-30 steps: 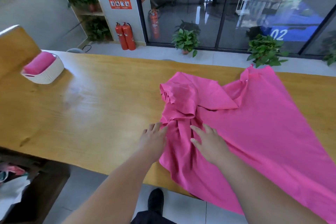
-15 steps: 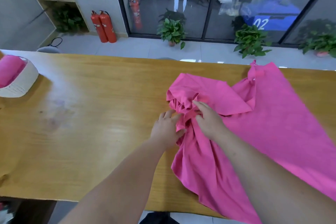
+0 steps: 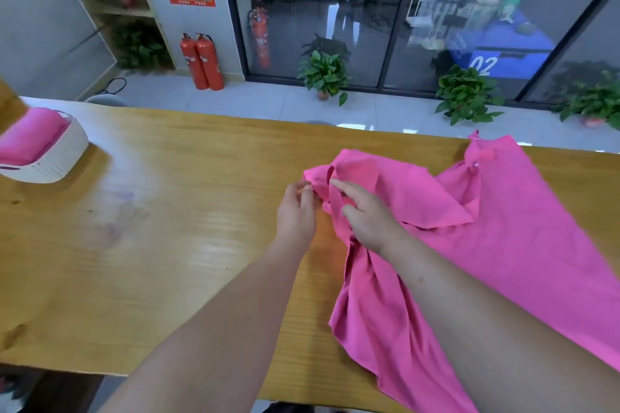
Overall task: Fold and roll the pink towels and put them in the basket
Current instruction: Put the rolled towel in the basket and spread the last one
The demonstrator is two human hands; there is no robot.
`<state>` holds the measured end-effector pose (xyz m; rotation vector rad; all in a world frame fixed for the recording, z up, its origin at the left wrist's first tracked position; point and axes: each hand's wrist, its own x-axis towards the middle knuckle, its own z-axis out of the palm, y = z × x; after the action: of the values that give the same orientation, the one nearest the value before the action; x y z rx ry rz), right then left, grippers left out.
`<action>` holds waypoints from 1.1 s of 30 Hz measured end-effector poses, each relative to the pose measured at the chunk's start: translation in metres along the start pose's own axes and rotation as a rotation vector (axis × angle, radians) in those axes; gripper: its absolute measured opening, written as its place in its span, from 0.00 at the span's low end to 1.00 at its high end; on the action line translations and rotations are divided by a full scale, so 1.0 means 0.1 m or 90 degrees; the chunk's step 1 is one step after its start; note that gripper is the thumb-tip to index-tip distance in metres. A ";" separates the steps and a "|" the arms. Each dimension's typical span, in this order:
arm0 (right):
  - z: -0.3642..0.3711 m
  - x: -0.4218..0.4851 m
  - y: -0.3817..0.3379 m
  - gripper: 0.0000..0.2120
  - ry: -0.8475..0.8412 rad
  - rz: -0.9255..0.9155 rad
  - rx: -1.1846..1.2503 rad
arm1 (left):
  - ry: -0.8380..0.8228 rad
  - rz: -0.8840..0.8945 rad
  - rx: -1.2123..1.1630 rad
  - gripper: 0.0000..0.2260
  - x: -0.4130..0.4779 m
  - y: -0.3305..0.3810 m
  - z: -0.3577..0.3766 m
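A large pink towel [image 3: 503, 245] lies crumpled on the wooden table [image 3: 167, 228], spreading to the right and hanging over the near edge. My left hand [image 3: 297, 211] pinches the towel's bunched far-left corner. My right hand [image 3: 365, 214] lies on the same bunched part just to the right, its fingers slightly curled into the folds. At the table's far left stands a white basket [image 3: 57, 161] with a rolled pink towel [image 3: 30, 134] in it.
Bare wood stretches between the basket and the towel. Beyond the table's far edge are a tiled floor, potted plants [image 3: 323, 74], red fire extinguishers [image 3: 201, 60] and glass doors.
Both hands moved away from me along the towel, from its near gathered part up to the bunched far-left corner, and the left hand took hold of it. The camera tilted and shifted.
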<state>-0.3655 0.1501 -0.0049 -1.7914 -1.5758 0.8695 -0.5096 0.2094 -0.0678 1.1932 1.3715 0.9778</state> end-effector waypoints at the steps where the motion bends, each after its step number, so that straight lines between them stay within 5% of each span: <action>1: 0.08 -0.03 -0.06 0.28 -0.029 -0.016 -0.007 | 0.009 -0.017 -0.036 0.10 -0.01 0.04 -0.07; 8: 0.69 -0.51 0.09 0.20 -0.305 0.056 -0.069 | 0.000 -0.150 0.057 0.12 -0.35 -0.10 -0.69; 14: 0.83 -0.79 0.33 0.27 -0.360 0.075 -0.063 | -0.044 -0.138 0.210 0.18 -0.81 -0.27 -0.85; 23: 0.93 -1.01 0.44 0.15 -0.174 0.037 0.065 | -0.062 -0.209 0.254 0.23 -1.26 -0.53 -1.05; 33: 0.74 -0.63 0.01 0.21 -0.053 0.054 0.203 | -0.181 -0.199 0.029 0.27 -0.89 -0.11 -0.94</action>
<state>-0.4286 0.0886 -0.0450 -1.6190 -1.3301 1.1768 -0.6063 0.1243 -0.0489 1.0646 1.3069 0.5379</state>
